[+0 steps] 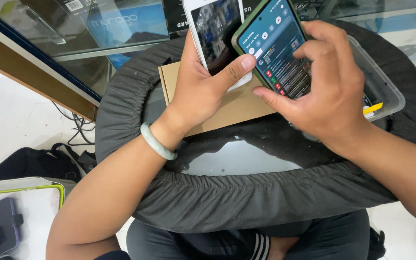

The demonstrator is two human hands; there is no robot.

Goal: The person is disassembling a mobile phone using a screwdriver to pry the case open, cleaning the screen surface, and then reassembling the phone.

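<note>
Two phones point(246, 41) above brown box point(227, 108), plastic tub point(386, 91) alongside.

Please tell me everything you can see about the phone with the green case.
The green-cased phone is a flat smartphone in a dark green case, whose edge shows along its left side. Its screen is lit, showing a dark page with small red, white and green icons. It is tilted, with its top cut off by the upper edge of the picture. The right hand grips it from the right, fingers over the lower screen. Its left edge overlaps the white phone held in the left hand.
</note>
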